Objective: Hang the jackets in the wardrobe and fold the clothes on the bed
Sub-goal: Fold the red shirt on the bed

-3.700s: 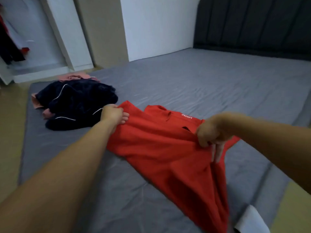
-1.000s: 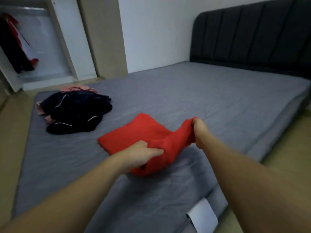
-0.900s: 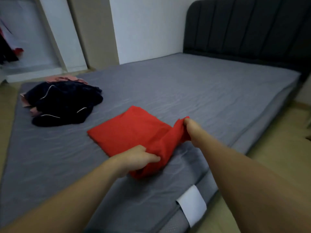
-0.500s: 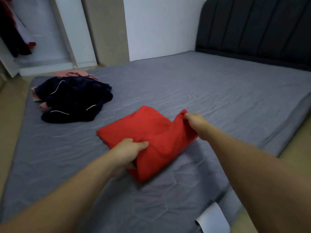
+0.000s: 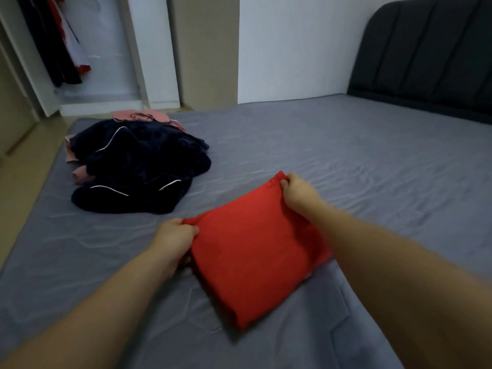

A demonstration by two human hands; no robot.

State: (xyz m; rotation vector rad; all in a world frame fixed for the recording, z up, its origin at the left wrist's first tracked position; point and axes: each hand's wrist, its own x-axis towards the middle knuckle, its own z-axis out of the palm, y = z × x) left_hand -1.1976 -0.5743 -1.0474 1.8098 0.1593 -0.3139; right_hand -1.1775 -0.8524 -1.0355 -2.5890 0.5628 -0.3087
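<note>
Two hands work a folded red top (image 5: pixel 255 251) lying flat on the bed (image 5: pixel 359 161), near its front edge. Left hand (image 5: pixel 174 239) pinches the top's left corner; right hand (image 5: pixel 296 194) pinches the far corner. Grey sheet, wrinkled all over. Dark pile w/ white piping (image 5: pixel 135 166) sits far left on pink clothes (image 5: pixel 138 117), apart from the top. Dark padded headboard (image 5: pixel 431 51) at right, white wall (image 5: pixel 298 43) behind. Open wardrobe (image 5: pixel 87 54) far left w/ jackets (image 5: pixel 57 41) hanging.

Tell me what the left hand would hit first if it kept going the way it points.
Likely the red garment, which the left hand already grips at its near-left corner. Beyond that lies bare bed.
</note>
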